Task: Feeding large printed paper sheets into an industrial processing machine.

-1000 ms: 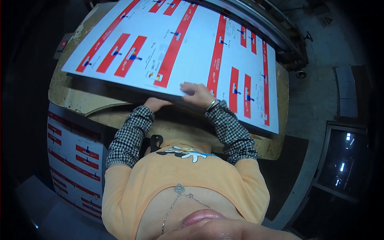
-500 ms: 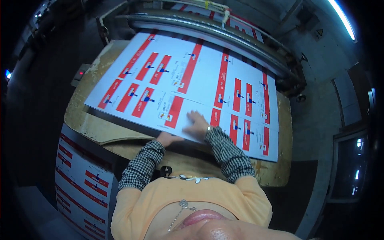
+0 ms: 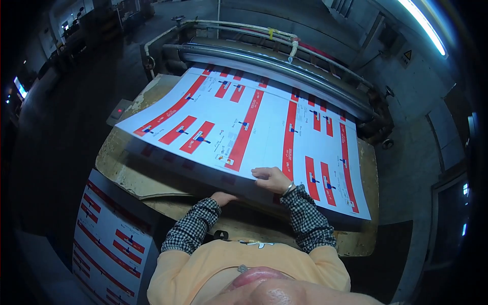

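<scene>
A large white printed sheet (image 3: 269, 132) with red bands and small blue marks slopes from the rollers toward me, its near edge raised off the worn wooden table (image 3: 122, 168). My right hand (image 3: 274, 180) grips that edge near its middle, fingers bent on top and the thumb side turned inward. Below the lifted edge, my left hand (image 3: 222, 198) reaches into the shadow by the table's front; its fingertips are hidden, so what they touch cannot be made out. Faint red patches show in the dark gap under the sheet.
Metal rollers (image 3: 264, 63) in a frame with pipes span the table's far side. A stack of similar printed sheets (image 3: 109, 239) stands at lower left. A small box with a red light (image 3: 120, 110) sits beside the table's left edge; a handwheel (image 3: 388, 144) is at the right.
The sheet has slid farther into the rollers, and its near edge has risen from the table. My right hand went from lying open on the sheet to gripping its edge.
</scene>
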Available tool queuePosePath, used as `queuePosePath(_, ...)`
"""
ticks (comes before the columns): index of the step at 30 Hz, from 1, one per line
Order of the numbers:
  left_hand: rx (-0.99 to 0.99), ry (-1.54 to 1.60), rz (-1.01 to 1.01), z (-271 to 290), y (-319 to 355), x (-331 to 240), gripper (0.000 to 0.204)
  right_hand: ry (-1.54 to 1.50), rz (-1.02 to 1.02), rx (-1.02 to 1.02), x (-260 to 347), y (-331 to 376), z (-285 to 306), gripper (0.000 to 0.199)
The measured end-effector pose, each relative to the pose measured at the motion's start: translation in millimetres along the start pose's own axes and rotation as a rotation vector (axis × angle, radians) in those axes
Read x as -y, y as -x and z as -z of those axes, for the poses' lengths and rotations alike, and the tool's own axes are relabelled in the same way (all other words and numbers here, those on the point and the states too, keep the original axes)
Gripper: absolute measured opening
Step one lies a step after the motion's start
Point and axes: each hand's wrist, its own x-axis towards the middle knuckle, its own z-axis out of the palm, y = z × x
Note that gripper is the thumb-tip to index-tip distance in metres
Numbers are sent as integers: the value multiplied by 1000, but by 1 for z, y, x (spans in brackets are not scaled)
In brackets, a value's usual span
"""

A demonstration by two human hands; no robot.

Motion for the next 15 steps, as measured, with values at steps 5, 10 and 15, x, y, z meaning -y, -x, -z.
queuePosePath(5, 43, -108, 48, 0, 0, 0, 47, -51, -59, 4, -24, 8, -27, 42)
queuePosePath(10, -93, 434, -81, -12, -15, 12, 46, 24, -54, 34, -41, 6, -33, 44)
queuePosePath(15, -160, 528, -174, -8, -13, 5, 48, 330, -201, -268, -60, -35, -23, 50)
